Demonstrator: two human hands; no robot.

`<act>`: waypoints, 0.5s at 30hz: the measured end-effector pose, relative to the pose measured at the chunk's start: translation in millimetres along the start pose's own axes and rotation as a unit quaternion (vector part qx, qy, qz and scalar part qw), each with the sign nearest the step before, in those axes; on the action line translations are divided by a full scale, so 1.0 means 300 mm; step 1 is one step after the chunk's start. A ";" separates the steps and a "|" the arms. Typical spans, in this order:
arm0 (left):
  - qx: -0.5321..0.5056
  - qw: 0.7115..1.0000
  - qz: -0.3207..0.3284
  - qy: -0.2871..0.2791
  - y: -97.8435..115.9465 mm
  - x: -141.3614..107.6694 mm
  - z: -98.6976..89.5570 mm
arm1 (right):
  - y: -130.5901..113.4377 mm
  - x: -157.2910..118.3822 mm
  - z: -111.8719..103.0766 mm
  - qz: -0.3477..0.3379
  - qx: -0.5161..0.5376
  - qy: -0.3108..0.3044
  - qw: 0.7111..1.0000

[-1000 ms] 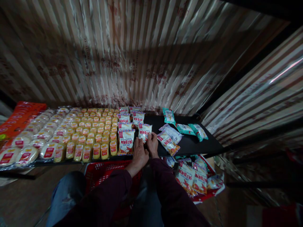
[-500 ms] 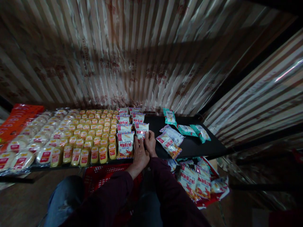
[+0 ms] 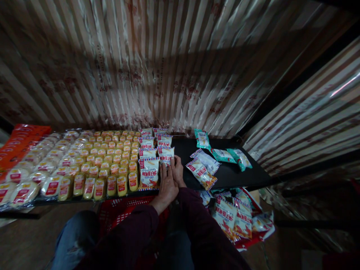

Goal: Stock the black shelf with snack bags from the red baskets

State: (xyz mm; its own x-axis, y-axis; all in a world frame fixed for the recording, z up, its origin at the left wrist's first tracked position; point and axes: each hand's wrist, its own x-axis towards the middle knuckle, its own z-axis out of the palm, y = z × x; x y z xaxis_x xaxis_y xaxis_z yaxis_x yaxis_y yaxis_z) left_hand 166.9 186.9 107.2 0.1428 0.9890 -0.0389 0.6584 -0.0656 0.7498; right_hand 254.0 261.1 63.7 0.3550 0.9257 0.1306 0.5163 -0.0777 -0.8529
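Note:
A white snack bag [image 3: 165, 153] with red print and a striped top edge lies at the front end of a column of like bags. My right hand [image 3: 177, 171] grips its lower right edge, fingers bent. At its lower end is my left hand [image 3: 167, 189], fingers together on the bag and partly hiding it. The two hands touch each other. Just left of them lies another snack bag [image 3: 149, 173], tilted up at the table's front edge. My fingertips are partly hidden in the dim light.
Yellow wrapped cakes [image 3: 111, 159] and pale round ones [image 3: 53, 165] fill the black table [image 3: 239, 182] leftward. Loose snack bags [image 3: 201, 172] and green packets [image 3: 222, 155] lie right. A red basket [image 3: 266, 234] of bags stands below; another red basket [image 3: 118, 206] is under the table.
The snack bag between my hands has shifted slightly left, against its neighbours. My right hand has moved a little left with it; my left hand has hardly moved.

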 end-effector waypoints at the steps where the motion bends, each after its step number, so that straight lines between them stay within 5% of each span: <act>1: 0.001 1.000 0.002 0.001 -0.002 0.001 0.002 | 0.000 0.000 0.002 0.003 -0.011 -0.001 1.000; 9: 0.002 1.000 -0.002 0.015 -0.003 0.000 0.005 | 0.001 0.021 0.009 -0.050 -0.031 0.036 0.998; 15: 0.008 1.000 -0.010 0.005 0.005 0.007 0.002 | -0.034 0.048 -0.005 -0.017 -0.022 -0.030 0.999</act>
State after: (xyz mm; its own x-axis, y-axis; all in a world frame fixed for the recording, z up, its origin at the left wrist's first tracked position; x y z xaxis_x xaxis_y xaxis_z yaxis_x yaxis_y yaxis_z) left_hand 168.8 188.8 107.9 0.1227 0.9913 -0.0473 0.6735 -0.0481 0.7376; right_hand 254.8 274.6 75.1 0.2892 0.9488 0.1274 0.5618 -0.0604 -0.8251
